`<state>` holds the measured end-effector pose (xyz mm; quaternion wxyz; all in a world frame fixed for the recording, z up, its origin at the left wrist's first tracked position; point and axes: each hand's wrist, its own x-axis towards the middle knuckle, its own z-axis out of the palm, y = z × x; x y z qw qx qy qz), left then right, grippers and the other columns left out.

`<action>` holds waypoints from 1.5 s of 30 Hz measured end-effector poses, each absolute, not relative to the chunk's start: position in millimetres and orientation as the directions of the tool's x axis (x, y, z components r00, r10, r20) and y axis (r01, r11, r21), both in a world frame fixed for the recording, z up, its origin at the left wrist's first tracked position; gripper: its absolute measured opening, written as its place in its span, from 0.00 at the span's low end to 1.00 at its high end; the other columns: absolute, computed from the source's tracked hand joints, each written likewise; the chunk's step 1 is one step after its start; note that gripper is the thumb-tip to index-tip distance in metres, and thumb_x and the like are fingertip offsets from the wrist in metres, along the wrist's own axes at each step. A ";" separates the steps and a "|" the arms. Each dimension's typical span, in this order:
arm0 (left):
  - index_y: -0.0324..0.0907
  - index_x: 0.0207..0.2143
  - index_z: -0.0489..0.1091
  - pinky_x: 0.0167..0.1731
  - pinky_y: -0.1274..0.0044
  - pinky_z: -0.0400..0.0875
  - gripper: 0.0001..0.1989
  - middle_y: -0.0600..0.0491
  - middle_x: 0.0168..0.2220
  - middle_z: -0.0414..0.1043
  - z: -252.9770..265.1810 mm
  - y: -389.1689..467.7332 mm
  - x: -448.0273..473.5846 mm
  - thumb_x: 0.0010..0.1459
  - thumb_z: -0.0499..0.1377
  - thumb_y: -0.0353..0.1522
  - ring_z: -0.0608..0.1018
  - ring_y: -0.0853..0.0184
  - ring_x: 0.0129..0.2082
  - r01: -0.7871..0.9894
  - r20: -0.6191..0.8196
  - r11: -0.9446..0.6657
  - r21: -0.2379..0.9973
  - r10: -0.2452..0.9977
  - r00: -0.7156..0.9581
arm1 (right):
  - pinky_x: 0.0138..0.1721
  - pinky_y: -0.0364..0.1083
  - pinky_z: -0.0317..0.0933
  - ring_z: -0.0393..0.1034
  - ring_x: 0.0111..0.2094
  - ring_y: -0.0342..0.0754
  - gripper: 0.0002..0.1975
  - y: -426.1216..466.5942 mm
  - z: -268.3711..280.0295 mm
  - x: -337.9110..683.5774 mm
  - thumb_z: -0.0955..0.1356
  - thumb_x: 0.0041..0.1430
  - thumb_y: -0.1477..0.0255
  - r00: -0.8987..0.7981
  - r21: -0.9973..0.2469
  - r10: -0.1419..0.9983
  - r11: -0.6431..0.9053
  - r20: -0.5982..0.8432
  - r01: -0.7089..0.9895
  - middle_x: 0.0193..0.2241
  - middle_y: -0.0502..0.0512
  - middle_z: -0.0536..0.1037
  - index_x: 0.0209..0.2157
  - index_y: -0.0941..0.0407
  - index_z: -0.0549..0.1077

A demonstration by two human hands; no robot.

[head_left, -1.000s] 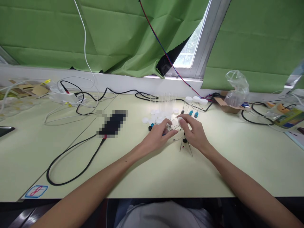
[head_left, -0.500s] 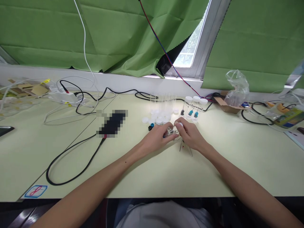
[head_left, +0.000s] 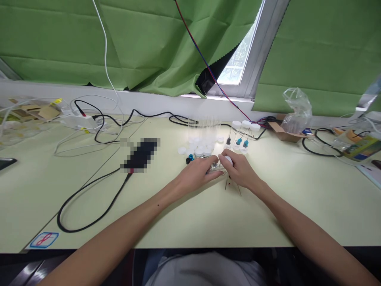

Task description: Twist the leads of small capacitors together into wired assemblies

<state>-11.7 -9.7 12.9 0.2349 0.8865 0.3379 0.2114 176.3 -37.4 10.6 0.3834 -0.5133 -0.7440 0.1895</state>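
My left hand [head_left: 197, 171] is closed around a clear plastic tube [head_left: 218, 168], which lies nearly level. At the tube's right end, my right hand [head_left: 242, 169] grips a white cap [head_left: 229, 159] between thumb and fingers. Whether the cap is fully seated is hidden by the fingers. Thin metal needles [head_left: 239, 190] poke out on the table below my right hand. Beyond it stand three white-capped tubes [head_left: 245, 135], with black or blue-hubbed needles inside. Loose white caps [head_left: 203, 151] and blue and black hubs [head_left: 189, 159] lie past my left hand.
Several clear tubes [head_left: 204, 128] stand upright at the back of the table. A pixelated dark device [head_left: 141, 155] with a black cable [head_left: 86, 228] lies to the left. At the back right is an open cardboard box [head_left: 286, 135] holding a clear plastic bag [head_left: 298, 109].
The white cap shows more plainly in my right hand at the tube's end. My left fingers have shifted slightly along the tube. Things on the table stay put.
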 end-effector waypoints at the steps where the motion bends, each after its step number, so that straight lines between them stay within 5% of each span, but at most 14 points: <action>1: 0.43 0.41 0.66 0.24 0.77 0.53 0.14 0.59 0.22 0.62 13.0 -9.8 -11.7 0.64 0.53 0.44 0.65 0.69 0.22 0.499 0.213 -0.664 0.558 0.695 0.687 | 0.25 0.43 0.51 0.55 0.22 0.42 0.16 -37.1 10.2 176.6 0.59 0.68 0.61 -0.180 -0.675 0.914 0.391 0.363 0.625 0.20 0.46 0.63 0.29 0.54 0.65; 17: 0.44 0.42 0.67 0.25 0.77 0.55 0.12 0.58 0.24 0.65 9.1 -9.0 -12.5 0.65 0.53 0.42 0.66 0.69 0.23 0.493 0.212 -0.704 0.510 0.659 0.721 | 0.27 0.43 0.51 0.56 0.24 0.43 0.17 -34.6 8.4 177.3 0.58 0.68 0.64 -0.219 -0.643 0.922 0.380 0.319 0.665 0.21 0.47 0.63 0.25 0.55 0.60; 45: 0.43 0.38 0.70 0.23 0.77 0.51 0.14 0.60 0.20 0.59 8.3 -10.0 -11.8 0.62 0.54 0.43 0.60 0.71 0.20 0.477 0.202 -0.655 0.586 0.689 0.696 | 0.28 0.45 0.52 0.57 0.24 0.43 0.22 -36.1 8.5 174.4 0.56 0.70 0.62 -0.196 -0.654 0.935 0.348 0.297 0.672 0.21 0.49 0.66 0.25 0.56 0.68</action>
